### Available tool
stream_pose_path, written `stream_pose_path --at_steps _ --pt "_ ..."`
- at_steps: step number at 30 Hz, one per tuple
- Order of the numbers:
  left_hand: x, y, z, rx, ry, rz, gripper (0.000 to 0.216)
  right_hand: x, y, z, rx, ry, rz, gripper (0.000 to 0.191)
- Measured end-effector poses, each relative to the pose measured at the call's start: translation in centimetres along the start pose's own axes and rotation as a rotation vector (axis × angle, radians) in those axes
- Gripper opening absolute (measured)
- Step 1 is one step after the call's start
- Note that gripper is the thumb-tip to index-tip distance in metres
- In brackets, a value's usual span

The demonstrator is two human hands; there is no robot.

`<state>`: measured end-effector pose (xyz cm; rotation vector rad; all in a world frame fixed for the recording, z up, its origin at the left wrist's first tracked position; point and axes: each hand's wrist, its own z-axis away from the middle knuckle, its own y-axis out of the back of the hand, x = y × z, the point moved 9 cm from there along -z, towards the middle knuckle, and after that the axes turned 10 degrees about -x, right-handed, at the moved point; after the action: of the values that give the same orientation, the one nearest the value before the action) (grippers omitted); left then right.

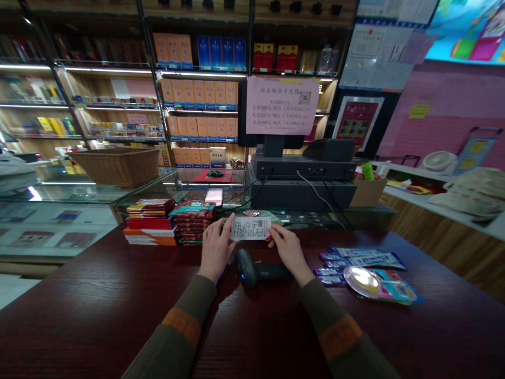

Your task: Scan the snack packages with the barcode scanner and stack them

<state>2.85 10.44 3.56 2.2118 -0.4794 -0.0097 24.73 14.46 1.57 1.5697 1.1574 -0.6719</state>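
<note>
My left hand (215, 246) and my right hand (287, 247) both pinch a small packet (251, 228) with a white printed label, holding it flat above the dark wooden counter (98, 316). The left fingers grip its left edge, the right fingers its right edge. A black handheld barcode scanner (256, 271) lies on the counter just below the packet, between my wrists.
Stacks of red and orange packets (152, 221) and dark red bars (193, 223) sit to the left. Blue-wrapped items and a shiny round pack (369, 276) lie to the right. A till with a screen (300, 168) stands behind; a wicker basket (116, 164) rests on the glass case.
</note>
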Motion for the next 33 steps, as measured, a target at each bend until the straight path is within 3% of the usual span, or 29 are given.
stream_pose_path --at_steps 12,21,28,33 --pt "-0.6 0.4 0.1 -0.007 0.044 -0.051 0.073 1.1 0.8 0.3 0.003 -0.022 -0.006 0.047" --pt "-0.9 1.1 0.4 -0.002 0.064 -0.081 0.07 -0.1 -0.2 2.5 -0.298 0.147 0.308 0.048" --pt "-1.4 1.0 0.6 -0.005 0.082 -0.107 0.071 -1.1 -3.2 4.7 -0.552 0.224 0.47 0.082" --pt "-1.8 0.7 0.6 -0.018 0.104 -0.154 0.073 -1.1 -4.2 5.2 -0.615 0.23 0.595 0.074"
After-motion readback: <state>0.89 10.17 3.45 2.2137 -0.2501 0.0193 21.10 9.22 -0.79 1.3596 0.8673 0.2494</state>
